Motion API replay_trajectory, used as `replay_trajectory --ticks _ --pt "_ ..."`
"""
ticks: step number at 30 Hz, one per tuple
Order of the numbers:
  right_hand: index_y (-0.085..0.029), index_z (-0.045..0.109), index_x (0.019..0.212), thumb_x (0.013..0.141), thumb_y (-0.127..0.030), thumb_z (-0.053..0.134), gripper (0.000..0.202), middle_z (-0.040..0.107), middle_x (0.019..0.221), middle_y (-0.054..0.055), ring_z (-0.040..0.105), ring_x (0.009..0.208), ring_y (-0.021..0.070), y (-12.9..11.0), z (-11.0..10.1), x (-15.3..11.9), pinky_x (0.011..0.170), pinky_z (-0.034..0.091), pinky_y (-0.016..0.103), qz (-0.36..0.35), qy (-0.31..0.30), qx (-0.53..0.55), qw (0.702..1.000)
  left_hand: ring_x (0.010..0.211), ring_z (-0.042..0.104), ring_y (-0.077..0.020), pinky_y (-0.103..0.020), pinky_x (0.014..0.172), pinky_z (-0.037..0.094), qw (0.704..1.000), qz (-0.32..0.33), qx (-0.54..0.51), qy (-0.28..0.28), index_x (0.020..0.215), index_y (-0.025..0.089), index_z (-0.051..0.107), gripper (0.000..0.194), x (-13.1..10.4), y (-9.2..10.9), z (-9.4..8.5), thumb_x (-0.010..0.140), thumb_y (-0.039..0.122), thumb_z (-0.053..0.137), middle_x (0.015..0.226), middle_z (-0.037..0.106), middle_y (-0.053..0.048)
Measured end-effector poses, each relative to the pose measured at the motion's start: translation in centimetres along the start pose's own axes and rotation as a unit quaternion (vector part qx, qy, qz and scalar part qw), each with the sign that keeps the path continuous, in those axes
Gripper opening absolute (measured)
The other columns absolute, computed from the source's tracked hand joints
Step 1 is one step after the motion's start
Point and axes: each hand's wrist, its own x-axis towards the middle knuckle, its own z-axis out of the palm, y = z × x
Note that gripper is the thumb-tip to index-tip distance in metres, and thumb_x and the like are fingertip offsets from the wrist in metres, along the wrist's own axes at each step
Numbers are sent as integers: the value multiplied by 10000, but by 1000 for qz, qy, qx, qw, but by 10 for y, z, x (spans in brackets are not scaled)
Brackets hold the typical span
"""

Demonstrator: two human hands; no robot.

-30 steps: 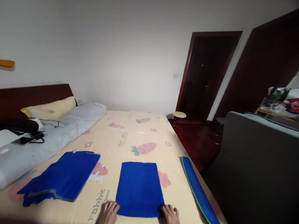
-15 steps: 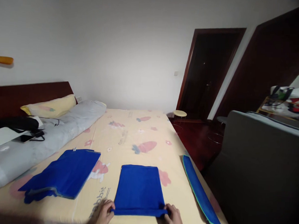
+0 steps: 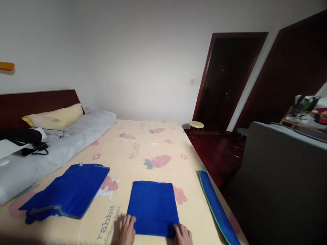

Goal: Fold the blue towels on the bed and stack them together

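Note:
A flat blue cloth [image 3: 155, 206], squarish and folded, lies on the bed in front of me. My left hand [image 3: 127, 230] has its curled fingers on the cloth's near left corner. At the near right corner, my right hand [image 3: 183, 237] grips the fabric with bent fingers, and a dark crease shows beside its fingertips. Both thumbs are mostly hidden. Further left lies another blue cloth [image 3: 72, 191], spread unevenly with a rumpled near edge. Along the bed's right side rests a long, narrow blue cloth [image 3: 219, 209] with green edging.
The patterned bed sheet [image 3: 140, 143] stretches away to the wall. A grey rolled quilt [image 3: 77, 140] on the left bears a phone [image 3: 27, 152] and black items; a yellow pillow [image 3: 56, 117] sits behind. A stool [image 3: 196, 124] and a grey panel [image 3: 281, 180] stand to the right.
Both hands have moved inward over the middle cloth's near corners. The raised strip along its near edge now lies flat. The other two cloths have stayed put.

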Motion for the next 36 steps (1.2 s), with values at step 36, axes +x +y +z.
replay_trajectory --ticks 36 --pt "-219 592 785 729 -137 452 171 642 840 28 523 865 219 -25 -63 38 827 361 359 68 -138 37 987 961 545 -167 -291 892 398 986 108 -80 -100 906 264 620 389 6 -32 -42 647 37 438 940 650 13"
